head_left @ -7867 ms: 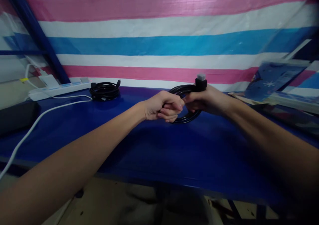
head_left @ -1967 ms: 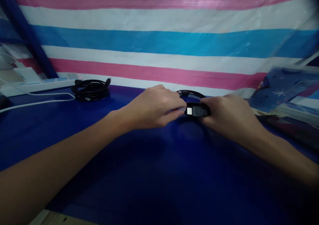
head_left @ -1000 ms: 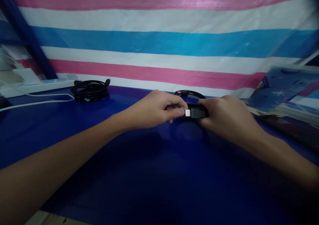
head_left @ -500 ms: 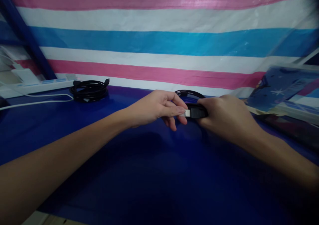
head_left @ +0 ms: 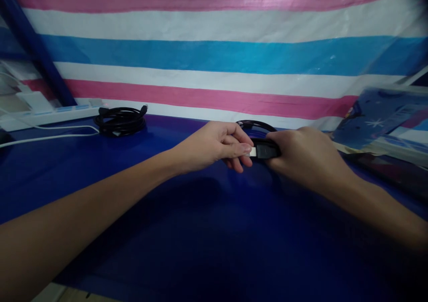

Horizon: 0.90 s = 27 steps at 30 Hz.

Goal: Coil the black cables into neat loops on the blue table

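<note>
1. Bare left forearm (head_left: 110,204) slants up from the lower left; its wrist runs nearly straight into the hand;
2. Left hand (head_left: 212,147) pinches with thumb (head_left: 236,150) and forefinger (head_left: 241,133); the other fingers curl loosely, their tips showing below the thumb;
3. Bare right forearm (head_left: 376,202) reaches in from the right edge;
4. Right hand (head_left: 306,154) closes in a grip, its back showing, most fingers hidden; the hands are near but apart.
</note>
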### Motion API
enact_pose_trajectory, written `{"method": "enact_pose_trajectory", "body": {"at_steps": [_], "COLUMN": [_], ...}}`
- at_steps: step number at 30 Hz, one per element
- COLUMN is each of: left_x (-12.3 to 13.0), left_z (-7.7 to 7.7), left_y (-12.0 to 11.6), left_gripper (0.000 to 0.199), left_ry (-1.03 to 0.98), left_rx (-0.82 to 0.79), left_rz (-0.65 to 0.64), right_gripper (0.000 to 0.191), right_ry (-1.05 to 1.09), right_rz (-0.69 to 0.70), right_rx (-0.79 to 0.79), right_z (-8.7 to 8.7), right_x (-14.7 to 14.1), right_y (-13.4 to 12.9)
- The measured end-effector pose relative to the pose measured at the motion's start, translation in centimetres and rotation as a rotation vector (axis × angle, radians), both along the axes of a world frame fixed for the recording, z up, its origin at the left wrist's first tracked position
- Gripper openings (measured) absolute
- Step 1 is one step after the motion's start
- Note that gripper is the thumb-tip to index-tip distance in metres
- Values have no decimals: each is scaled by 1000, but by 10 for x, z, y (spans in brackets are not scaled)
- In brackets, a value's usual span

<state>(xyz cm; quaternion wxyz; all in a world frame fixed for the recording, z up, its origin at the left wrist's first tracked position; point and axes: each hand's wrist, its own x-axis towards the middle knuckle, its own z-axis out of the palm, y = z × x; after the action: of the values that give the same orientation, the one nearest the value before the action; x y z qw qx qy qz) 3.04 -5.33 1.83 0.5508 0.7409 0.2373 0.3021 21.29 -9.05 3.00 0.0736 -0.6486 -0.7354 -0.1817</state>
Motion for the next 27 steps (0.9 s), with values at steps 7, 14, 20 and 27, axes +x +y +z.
{"method": "enact_pose_trajectory", "body": {"at_steps": [7, 14, 20, 27], "left_x": [1, 4, 7, 9], "left_z": [1, -1, -1, -8], "left_y": [-1, -7, -12, -12], "left_gripper": [7, 6, 4, 6], "left_ry": [9, -5, -13, -47], "left_rx": [18, 40, 106, 102], "left_rz": [6, 38, 129, 114], "right_gripper": [8, 8, 11, 16], "right_ry": [19, 22, 31, -2], "right_rz": [15, 7, -14, -27], "right_rx": [-2, -21, -27, -26], "right_z": [-1, -1, 0, 1], "right_x": [1, 3, 1, -1], "right_y": [2, 3, 2, 1]}}
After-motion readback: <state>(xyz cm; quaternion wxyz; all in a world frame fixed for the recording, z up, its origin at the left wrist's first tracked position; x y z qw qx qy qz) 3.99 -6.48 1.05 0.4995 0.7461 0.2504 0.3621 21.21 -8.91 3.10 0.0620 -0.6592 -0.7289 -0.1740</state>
